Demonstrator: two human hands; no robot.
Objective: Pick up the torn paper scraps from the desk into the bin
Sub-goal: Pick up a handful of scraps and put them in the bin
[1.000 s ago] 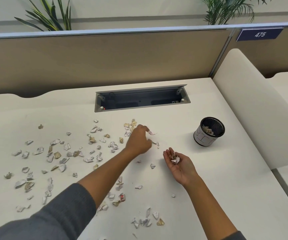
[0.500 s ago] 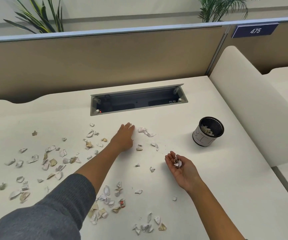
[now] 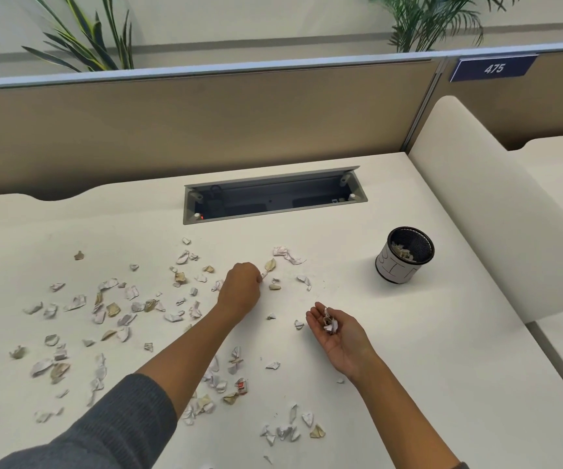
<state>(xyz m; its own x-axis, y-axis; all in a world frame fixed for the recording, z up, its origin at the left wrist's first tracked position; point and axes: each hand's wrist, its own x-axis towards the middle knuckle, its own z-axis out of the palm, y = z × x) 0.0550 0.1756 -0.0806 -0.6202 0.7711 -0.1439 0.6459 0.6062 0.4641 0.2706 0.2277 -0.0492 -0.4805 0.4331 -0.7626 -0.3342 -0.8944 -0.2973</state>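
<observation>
Several torn white and tan paper scraps (image 3: 117, 309) lie scattered over the left and middle of the cream desk (image 3: 425, 367). My left hand (image 3: 241, 287) is curled over the desk's middle and pinches a tan scrap (image 3: 269, 265) at its fingertips. My right hand (image 3: 335, 328) lies palm up to its right, cupping a small bunch of collected scraps (image 3: 329, 323). The bin (image 3: 405, 255), a small black mesh cup wrapped in white paper, stands upright at the right with some scraps inside.
An open grey cable tray (image 3: 273, 198) is sunk into the desk behind the scraps. A tan partition (image 3: 205, 123) closes the far side. A cream side panel (image 3: 496, 211) rises on the right of the bin.
My left hand drew back from the far scraps, curled, and took hold of a tan scrap. My right hand stays cupped with its bunch.
</observation>
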